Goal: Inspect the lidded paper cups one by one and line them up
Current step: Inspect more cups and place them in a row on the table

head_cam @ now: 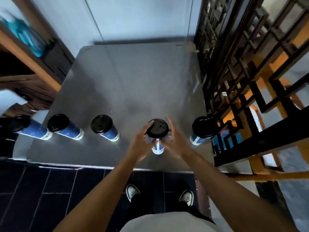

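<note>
Several blue paper cups with black lids stand in a row near the front of the steel table (133, 77). My left hand (139, 142) grips the cup in front of me (158, 128) just below its lid. My right hand (174, 139) is at that cup's right side with its fingers straight and spread; whether the thumb touches the cup is hidden. The cup's white base (158, 149) rests on the table. Three cups stand to the left: the far-left cup (36, 130), the second cup (58, 123) and the third cup (102, 123). One cup (203, 127) stands to the right.
A dark wooden lattice screen (242, 81) runs along the table's right edge, close to the right-hand cup. Wooden shelving (33, 69) is at the left. The back half of the table is bare steel, with a pale wall (142, 19) behind. Dark floor tiles (50, 190) lie below.
</note>
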Available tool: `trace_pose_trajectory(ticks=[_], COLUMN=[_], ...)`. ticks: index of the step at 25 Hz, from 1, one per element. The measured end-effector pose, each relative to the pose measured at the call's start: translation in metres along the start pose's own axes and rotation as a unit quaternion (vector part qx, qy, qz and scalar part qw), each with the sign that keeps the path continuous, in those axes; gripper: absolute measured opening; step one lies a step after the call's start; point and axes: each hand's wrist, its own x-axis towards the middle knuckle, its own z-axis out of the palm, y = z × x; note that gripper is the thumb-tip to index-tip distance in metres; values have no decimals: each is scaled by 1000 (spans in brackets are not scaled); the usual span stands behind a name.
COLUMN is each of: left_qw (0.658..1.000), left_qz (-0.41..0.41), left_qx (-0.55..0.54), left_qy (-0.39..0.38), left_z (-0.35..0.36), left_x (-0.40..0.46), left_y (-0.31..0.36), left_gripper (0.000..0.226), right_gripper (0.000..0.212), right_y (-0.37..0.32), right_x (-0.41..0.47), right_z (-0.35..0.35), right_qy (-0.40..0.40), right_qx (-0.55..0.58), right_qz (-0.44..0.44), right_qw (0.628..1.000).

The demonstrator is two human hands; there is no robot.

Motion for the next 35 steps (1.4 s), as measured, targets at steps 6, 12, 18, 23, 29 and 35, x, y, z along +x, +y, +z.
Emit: trace_pose_trajectory(ticks=[6,12,18,23,29,35], left_qw=[991,934,930,952,986,967], left_qz=[-52,-129,-198,-197,-64,-87], left_qx=[-112,-332,-304,-227,56,202], left_qy=[50,-8,-51,-52,-142,-128], left_z=[-11,-7,-15,-26,-38,-36], left_x=[-25,-28,-22,-25,-38,-36], left_y=[36,75,102,105,97,84], left_gripper=[63,64,60,75,98,50], right_gripper=[57,60,56,52,64,51], right_y=[-30,-52,-58,-61,-78,-84], right_x=[-12,-7,-2,-4,7,9], right_z=[-29,-29,-23,-26,-43,-11], right_qy=[-57,-26,-1,-14,-20,0], right_qx=[46,221,210,193,233,138], right_qz=[-10,72,126,135,170,101], right_qw=[997,972,970,972,957,985])
